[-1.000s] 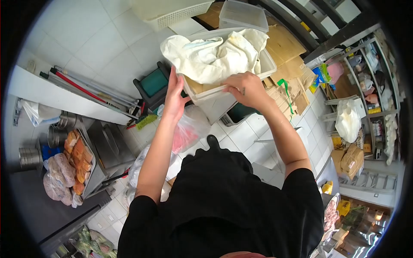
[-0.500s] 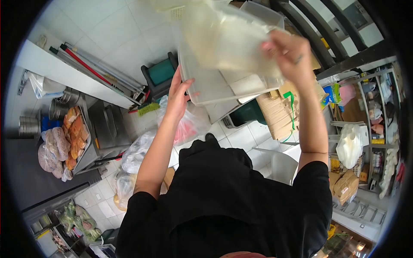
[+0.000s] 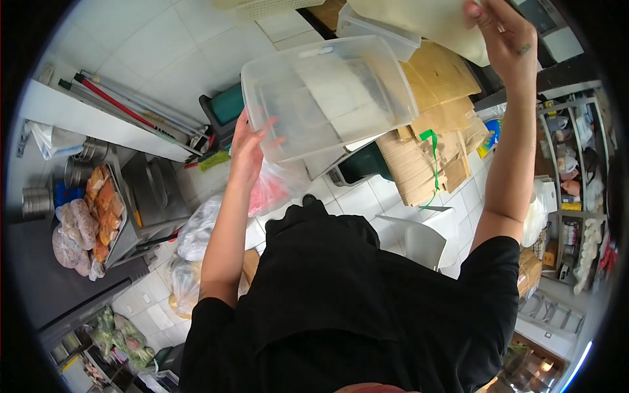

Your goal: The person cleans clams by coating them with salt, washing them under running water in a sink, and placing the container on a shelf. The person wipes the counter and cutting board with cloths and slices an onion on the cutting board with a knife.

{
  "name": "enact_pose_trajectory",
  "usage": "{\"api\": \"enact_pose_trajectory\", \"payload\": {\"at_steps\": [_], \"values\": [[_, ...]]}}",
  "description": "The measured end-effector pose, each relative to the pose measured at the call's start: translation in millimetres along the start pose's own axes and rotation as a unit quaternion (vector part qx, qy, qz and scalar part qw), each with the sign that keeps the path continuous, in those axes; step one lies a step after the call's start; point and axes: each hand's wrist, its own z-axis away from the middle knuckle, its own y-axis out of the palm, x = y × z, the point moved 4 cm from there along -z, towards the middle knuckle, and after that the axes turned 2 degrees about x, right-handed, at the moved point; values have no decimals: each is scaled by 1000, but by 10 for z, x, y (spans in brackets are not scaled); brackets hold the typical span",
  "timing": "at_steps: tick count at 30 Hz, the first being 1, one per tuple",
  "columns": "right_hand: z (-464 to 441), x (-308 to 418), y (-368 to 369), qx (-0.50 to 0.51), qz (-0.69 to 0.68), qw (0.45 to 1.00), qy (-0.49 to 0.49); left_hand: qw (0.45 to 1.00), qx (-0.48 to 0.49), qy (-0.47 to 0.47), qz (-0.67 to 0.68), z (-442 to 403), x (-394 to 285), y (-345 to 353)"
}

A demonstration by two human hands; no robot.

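Note:
My left hand [image 3: 247,147] is closed on the near left corner of a clear plastic container [image 3: 282,98], with fingers showing through its wall. The container is tilted, and the floor tiles show through it. Up at the top right, my right hand [image 3: 504,33] grips the edge of a cream, translucent plastic sheet [image 3: 439,26]. Part of the sheet runs out of view, so I cannot tell whether it is a bag. Below the sheet sits another clear plastic bin [image 3: 377,31], partly covered by it.
Flattened cardboard [image 3: 419,154] with a green strap [image 3: 434,147] lies right of centre, near a white chair [image 3: 426,242]. Plastic bags [image 3: 203,226] rest on the floor at left. A counter holds a tray of orange food [image 3: 105,209]. Shelves [image 3: 570,190] stand at right.
My right hand has swung the cream sheet up and right, away from over the container. My left hand has shifted slightly left, still holding the container.

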Motion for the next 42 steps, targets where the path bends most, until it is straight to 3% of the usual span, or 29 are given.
{"api": "enact_pose_trajectory", "payload": {"at_steps": [1,4,5,9,12,16,20,23,25,26,28,30,32,33,34,36,38,39,41,42], "values": [[13,-16,-56,55,19,997,43,1000,2,-1,1,4,11,-11],[194,-376,-62,41,63,995,68,999,1,3,38,39,34,-37],[250,-396,-73,19,86,988,130,998,0,-16,54,49,42,-63],[308,-495,-271,-38,19,997,68,994,-35,-45,92,6,-272,-28],[356,-461,-510,-40,35,993,105,991,-66,-26,111,-241,-801,-45],[511,-544,-718,-56,87,991,85,991,-95,93,29,-827,-1728,254],[675,-645,-685,-53,98,989,99,971,-152,164,-89,-1923,-2530,507],[782,-695,-451,-23,81,993,85,980,-56,157,-104,-2675,-2915,633],[802,-533,-234,29,102,993,56,954,-185,194,-133,-2739,-2919,774],[811,-449,-116,46,92,995,16,956,-180,192,-130,-2733,-2793,771],[883,-339,120,54,85,994,-50,938,-95,227,-245,-2556,-2376,688],[947,-183,344,58,94,990,-81,964,7,169,-204,-2059,-1738,716],[1076,-74,590,61,78,987,-128,978,23,121,-169,-1294,-1228,905],[1113,31,691,70,67,986,-138,968,17,157,-195,-1016,-1088,895],[1139,122,781,81,57,984,-146,926,48,254,-275,-768,-1134,989],[1203,236,925,108,55,979,-161,779,62,462,-419,-432,-1611,1167],[1304,329,1058,134,55,974,-172,687,176,403,-578,-344,-1828,1422],[1344,344,1148,157,36,971,-178,651,238,317,-647,-357,-1777,1648],[1385,437,1279,174,5,968,-180,588,336,302,-671,-475,-1418,1846],[1400,467,1331,173,4,968,-179,492,345,282,-748,-542,-1186,1866]]}}
